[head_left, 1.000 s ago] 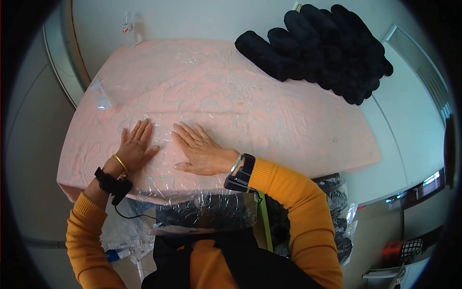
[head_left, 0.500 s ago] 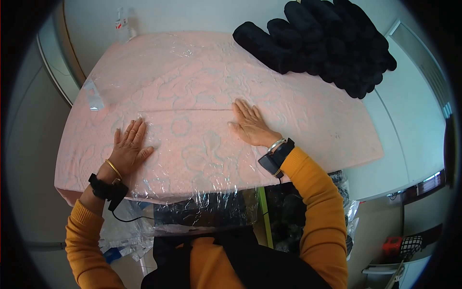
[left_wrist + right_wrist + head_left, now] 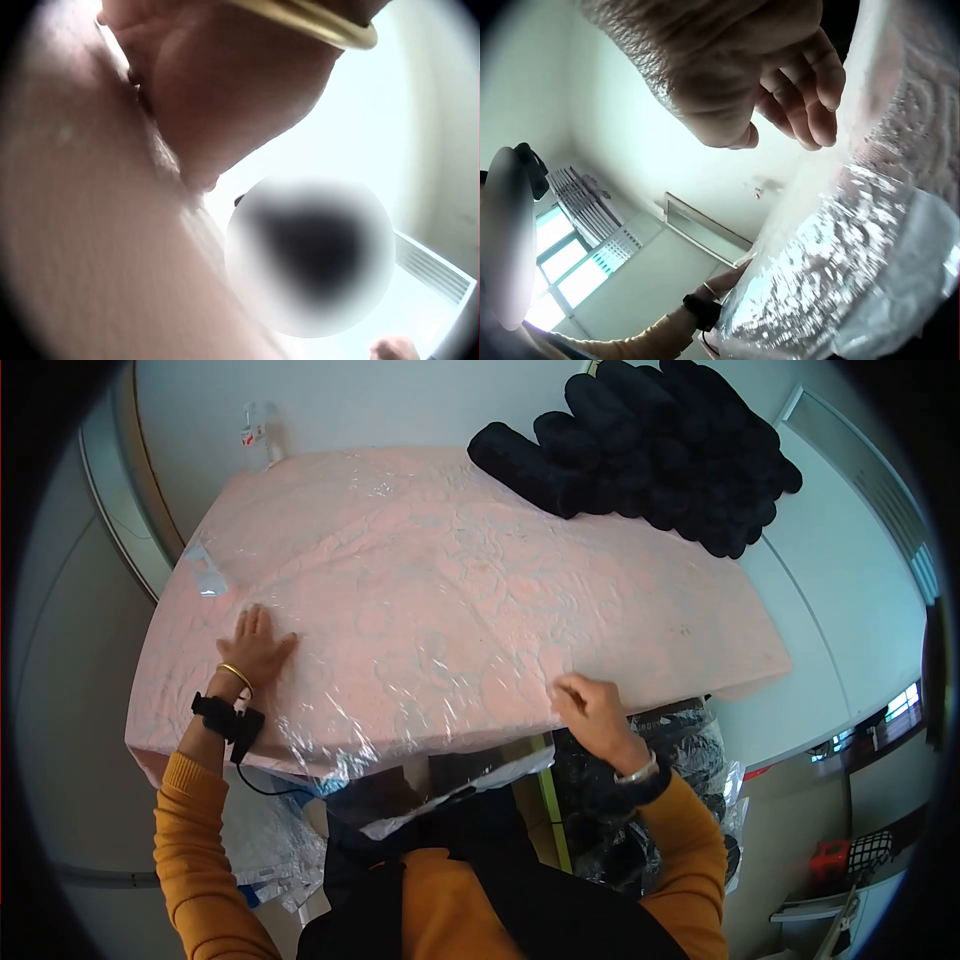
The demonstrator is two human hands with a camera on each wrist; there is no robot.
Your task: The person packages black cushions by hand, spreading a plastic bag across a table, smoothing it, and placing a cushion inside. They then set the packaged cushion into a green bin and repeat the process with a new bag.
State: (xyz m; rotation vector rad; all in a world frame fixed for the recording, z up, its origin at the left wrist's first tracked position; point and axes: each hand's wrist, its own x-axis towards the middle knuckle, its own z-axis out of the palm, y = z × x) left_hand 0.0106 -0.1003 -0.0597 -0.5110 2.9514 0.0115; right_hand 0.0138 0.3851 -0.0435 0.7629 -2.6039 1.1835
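A pink patterned cloth (image 3: 680,610) covers the table, and a clear plastic sheet (image 3: 400,700) lies over its front part, glinting in the light. My left hand (image 3: 256,647) rests flat on the covered surface at the left, fingers pointing away. In the left wrist view, the same hand (image 3: 232,82) presses close along the cloth. At the front right edge is my right hand (image 3: 592,715), its fingers loosely bent. The right wrist view shows nothing between the fingers of that hand (image 3: 742,82), with the shiny plastic (image 3: 817,262) below.
Black padded rolls (image 3: 660,455) are piled at the back right. At the back left stands a clear bottle (image 3: 252,435), and a small clear packet (image 3: 207,572) lies on the cloth. Below the front edge hang a pale-edged plastic flap (image 3: 470,790) and plastic-wrapped dark bundles (image 3: 680,760).
My right hand has swept from the middle across to the right, then back to the front edge, its fingers now bent. The left hand stays flat, shifting slightly. The plastic's front flap hangs differently.
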